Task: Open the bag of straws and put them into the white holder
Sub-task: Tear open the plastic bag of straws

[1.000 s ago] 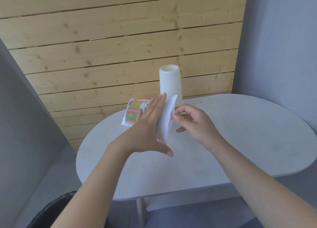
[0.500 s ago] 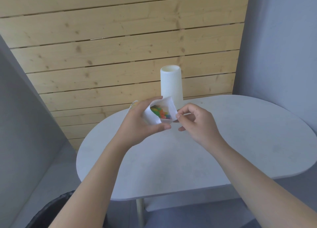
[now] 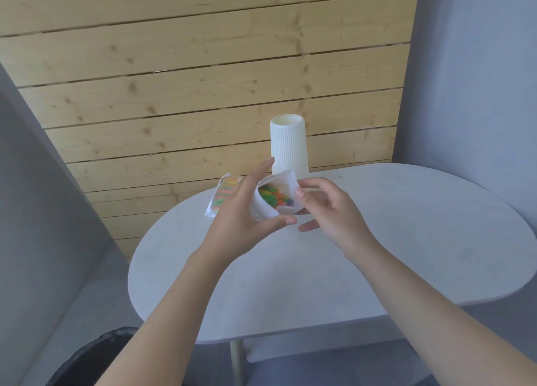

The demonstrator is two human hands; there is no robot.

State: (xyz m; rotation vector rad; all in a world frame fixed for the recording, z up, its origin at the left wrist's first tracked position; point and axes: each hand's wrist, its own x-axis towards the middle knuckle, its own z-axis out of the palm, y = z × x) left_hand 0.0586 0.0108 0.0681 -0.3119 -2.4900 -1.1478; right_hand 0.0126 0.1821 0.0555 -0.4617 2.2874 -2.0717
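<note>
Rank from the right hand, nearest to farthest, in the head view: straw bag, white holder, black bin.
1. Straw bag: pinched at its open mouth by the right hand.
2. White holder: upright just behind.
3. Black bin: floor, lower left.

no readable text, bag (image 3: 222, 196) print blurred

holder mouth: white holder (image 3: 288, 147) open on top, clear air above
path to holder: bag (image 3: 279, 195) and both hands directly in front
table (image 3: 406, 240) right/near: bare, free
behind holder: wood wall (image 3: 203, 80) close
</note>
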